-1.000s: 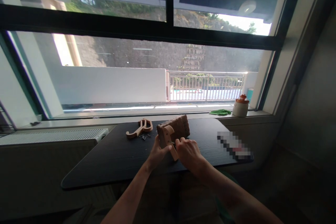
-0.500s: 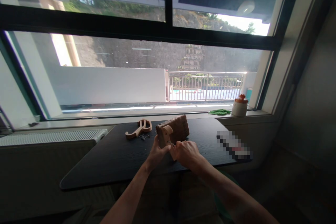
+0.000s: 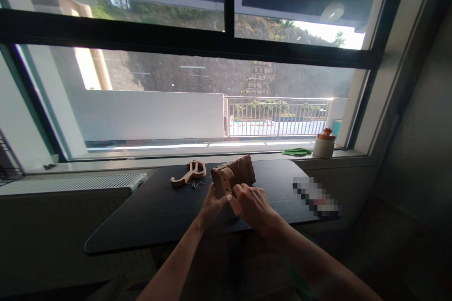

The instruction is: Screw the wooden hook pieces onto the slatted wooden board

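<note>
A rough brown wooden block (image 3: 243, 169) is tilted on the dark table, and a pale wooden hook (image 3: 225, 179) lies against its near end face. My left hand (image 3: 213, 208) is closed around the left side of that end, thumb at the hook's lower part; its other fingers are partly hidden. From the right, my right hand (image 3: 254, 203) is closed in a pinch beside the hook's middle. Whatever is between its fingers is mostly hidden. To the left of the block lie more wooden hooks (image 3: 194, 172), with several small screws (image 3: 194, 185) just in front of them.
The dark table (image 3: 151, 216) stands against a window sill. A blurred-out flat object (image 3: 316, 197) lies at its right end. On the sill are a green cloth (image 3: 296, 152) and a white jar (image 3: 324, 146) with an orange top. A white radiator (image 3: 70, 186) is at left.
My right hand has turned slightly, its fingers rolling over beside the hook. The left hand keeps its hold. The view has shifted a little.
</note>
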`<state>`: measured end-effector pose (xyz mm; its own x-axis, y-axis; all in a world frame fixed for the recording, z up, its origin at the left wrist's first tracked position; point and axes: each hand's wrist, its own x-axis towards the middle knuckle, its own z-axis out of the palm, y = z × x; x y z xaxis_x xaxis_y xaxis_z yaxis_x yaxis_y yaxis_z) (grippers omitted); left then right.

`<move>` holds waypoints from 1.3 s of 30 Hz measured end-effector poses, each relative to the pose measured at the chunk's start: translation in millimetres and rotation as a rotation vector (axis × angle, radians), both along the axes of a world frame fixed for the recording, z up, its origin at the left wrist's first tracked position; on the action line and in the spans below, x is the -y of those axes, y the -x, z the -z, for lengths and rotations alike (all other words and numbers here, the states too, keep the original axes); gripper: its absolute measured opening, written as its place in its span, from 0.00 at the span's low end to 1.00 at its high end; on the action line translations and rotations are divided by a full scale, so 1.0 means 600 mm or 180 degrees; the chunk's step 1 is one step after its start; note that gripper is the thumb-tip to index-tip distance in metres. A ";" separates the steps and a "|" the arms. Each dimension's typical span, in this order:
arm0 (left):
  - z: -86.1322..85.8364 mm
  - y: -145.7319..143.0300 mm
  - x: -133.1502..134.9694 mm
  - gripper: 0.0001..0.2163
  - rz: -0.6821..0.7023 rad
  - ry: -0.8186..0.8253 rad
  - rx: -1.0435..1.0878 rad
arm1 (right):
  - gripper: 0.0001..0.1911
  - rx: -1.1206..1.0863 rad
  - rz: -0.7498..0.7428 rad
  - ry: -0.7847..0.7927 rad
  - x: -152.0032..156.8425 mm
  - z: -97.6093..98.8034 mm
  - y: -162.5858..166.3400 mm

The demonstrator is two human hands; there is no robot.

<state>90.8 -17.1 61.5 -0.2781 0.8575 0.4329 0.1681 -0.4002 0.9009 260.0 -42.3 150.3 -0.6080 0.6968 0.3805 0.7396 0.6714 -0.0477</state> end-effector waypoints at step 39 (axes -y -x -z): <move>0.008 0.007 -0.005 0.24 -0.0001 0.0018 0.0023 | 0.08 0.0309 -0.0097 -0.0304 -0.016 0.020 0.001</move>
<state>86.9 -14.0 56.9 -0.2815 0.8598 0.4260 0.1616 -0.3951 0.9043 259.5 -32.6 138.6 -0.6655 0.6409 0.3825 0.7169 0.6916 0.0884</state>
